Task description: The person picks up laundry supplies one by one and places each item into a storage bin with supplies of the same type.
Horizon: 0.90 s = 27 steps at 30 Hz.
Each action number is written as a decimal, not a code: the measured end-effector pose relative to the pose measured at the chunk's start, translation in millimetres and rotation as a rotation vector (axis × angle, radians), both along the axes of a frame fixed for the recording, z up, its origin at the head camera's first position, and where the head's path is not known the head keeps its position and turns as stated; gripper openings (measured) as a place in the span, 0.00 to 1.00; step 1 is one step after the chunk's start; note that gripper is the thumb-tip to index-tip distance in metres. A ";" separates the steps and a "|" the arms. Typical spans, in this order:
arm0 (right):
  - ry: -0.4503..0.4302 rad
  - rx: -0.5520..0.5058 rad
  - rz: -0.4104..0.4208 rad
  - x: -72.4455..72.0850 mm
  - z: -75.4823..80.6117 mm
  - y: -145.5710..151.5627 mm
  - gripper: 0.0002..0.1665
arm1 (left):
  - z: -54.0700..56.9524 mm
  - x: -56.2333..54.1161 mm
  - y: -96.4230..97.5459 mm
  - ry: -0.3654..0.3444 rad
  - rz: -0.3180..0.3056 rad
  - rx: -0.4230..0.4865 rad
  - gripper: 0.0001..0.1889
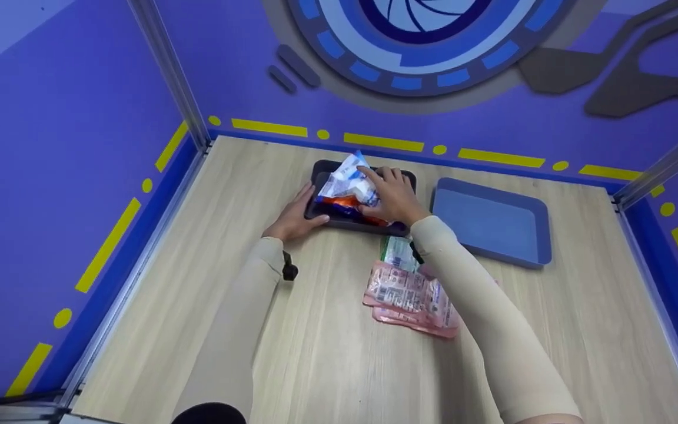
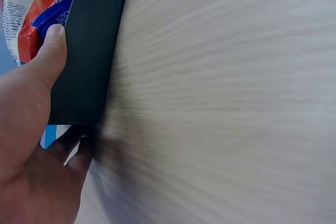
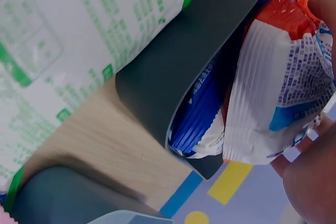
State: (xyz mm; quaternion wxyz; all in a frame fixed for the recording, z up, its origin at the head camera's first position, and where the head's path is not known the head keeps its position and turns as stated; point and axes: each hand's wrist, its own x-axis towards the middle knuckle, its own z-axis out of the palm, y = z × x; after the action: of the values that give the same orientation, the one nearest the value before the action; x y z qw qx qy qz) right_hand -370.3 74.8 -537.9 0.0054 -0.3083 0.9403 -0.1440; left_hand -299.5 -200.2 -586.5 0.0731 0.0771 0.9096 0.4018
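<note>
A black tray [image 1: 351, 225] stands near the back of the table, with blue and orange snack packets [image 1: 342, 203] inside. My left hand [image 1: 295, 218] holds its left end; in the left wrist view the thumb [image 2: 52, 51] lies over the rim and the fingers bend round the end wall. Over the tray, a white-and-blue snack bag [image 1: 345, 179] is gripped by my right hand [image 1: 395, 194]. The right wrist view shows this bag [image 3: 262, 87] tilted above a blue packet [image 3: 197, 119] at the tray's end.
To the right stands a blue-grey tray [image 1: 545, 235]. Pink packages [image 1: 401, 288] overlap on the table in front, beside a green-and-white packet [image 1: 398, 253] partly under the right forearm. Purple panels [image 1: 245, 88] wall the table at the back and sides.
</note>
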 end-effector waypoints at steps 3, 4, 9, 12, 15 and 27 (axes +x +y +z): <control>0.006 -0.018 0.013 2.1 1.3 4.3 0.58 | 0.2 -0.1 -0.5 0.005 0.001 -0.005 0.49; 0.009 -0.026 0.013 3.0 1.8 5.5 0.58 | 0.3 -0.2 -0.6 0.007 0.000 -0.007 0.49; 0.010 -0.067 0.019 7.8 2.7 10.9 0.57 | -1.4 -0.8 -0.8 0.010 -0.002 -0.027 0.49; 0.023 -0.068 0.028 10.3 1.7 14.8 0.58 | -2.2 -0.9 -0.4 0.009 -0.002 -0.026 0.49; 0.043 -0.070 0.043 12.8 1.9 19.7 0.59 | -2.2 -1.4 0.7 0.017 -0.006 -0.022 0.49; 0.007 -0.074 0.021 25.5 2.4 37.5 0.60 | -2.5 -1.0 -1.0 0.049 -0.016 0.011 0.49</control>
State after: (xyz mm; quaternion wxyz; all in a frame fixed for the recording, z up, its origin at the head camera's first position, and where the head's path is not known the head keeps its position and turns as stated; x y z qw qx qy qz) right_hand -344.8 112.3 -535.4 -0.0077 -0.3189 0.9310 -0.1776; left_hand -300.5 -201.2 -589.0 0.0537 0.0947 0.9083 0.4039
